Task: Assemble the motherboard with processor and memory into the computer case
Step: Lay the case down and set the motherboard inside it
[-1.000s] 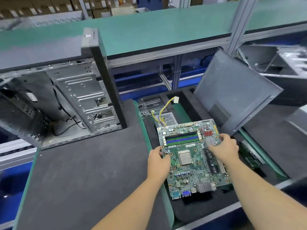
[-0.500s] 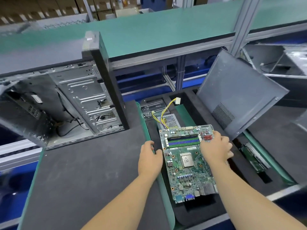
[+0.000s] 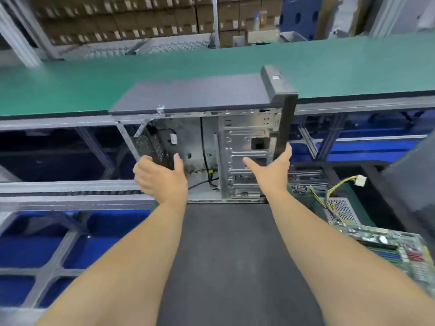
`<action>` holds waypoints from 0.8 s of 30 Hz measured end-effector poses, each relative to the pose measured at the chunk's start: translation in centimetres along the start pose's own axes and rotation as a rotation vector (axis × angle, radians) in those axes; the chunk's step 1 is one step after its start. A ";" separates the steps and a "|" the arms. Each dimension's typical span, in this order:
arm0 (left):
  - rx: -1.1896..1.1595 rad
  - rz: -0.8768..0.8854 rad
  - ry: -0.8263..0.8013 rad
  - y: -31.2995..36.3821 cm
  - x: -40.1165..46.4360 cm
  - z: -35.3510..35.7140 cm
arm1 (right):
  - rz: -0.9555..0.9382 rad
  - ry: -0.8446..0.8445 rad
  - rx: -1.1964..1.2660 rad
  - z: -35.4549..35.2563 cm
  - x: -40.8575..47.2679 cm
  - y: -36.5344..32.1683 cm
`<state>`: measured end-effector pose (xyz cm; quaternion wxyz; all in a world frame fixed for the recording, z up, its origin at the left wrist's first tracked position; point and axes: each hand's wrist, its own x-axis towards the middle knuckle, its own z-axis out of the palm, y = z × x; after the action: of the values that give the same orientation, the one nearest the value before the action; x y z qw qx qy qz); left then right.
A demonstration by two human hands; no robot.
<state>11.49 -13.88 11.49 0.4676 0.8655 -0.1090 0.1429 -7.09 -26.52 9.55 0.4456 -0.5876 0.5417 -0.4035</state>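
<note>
Stacked cardboard boxes fill the blurred background behind a long green conveyor belt, and a dark mat covers the table in the foreground. At the left, the left hand reaches up to the rear edge of the computer case; its fingers are straight and held loosely together, the thumb raised apart from them, and whether they actually touch the metal cannot be told. The case stands upright at the far end of the mat with its open side facing the camera, showing bare grey sheet metal, a perforated box at the upper left and black cables hanging down inside. Further right, the right hand is spread wide, with the thumb pointing left across the drive cage and the fingers stretched up against the black front panel. At the far right, well apart from the case, the motherboard lies beside the mat with its memory sticks in place, near a power supply with yellow wires.
</note>
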 end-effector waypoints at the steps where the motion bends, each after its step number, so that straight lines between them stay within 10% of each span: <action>1: -0.014 -0.053 0.045 -0.3 1.6 0.0 | 0.017 0.062 0.020 0.8 0.3 -0.2; 8: -0.350 -0.242 -0.203 -2.5 6.4 2.1 | -0.020 0.196 -0.001 2.0 1.1 1.5; 24: 0.004 0.062 -0.212 -1.6 8.1 -4.6 | -0.009 0.308 -0.196 -3.0 -1.4 -2.4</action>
<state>18.90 -9.65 15.48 0.4472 0.8728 -0.1843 0.0649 -9.41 -25.39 12.66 0.2961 -0.5619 0.6377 -0.4359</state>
